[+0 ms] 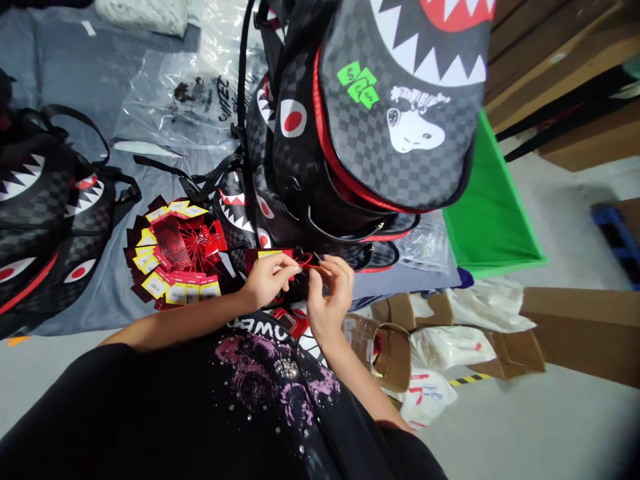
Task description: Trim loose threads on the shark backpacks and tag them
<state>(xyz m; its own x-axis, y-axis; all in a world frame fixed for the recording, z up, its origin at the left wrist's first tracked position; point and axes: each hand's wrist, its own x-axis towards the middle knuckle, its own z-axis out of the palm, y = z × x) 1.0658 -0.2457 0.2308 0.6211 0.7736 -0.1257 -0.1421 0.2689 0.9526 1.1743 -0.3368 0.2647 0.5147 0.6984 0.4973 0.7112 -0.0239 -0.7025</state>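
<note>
Left hand (267,279) pinching thin red cord (307,259), right hand (330,297) pinching it too, glossy checkered backpack (380,113) above

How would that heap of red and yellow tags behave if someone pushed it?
The tags look like thin flat cards, so probably light and fairly stiff. They lie fanned and overlapping, so a push would likely slide them apart. Their red strings bunch together, so lifting one may drag others.
</note>
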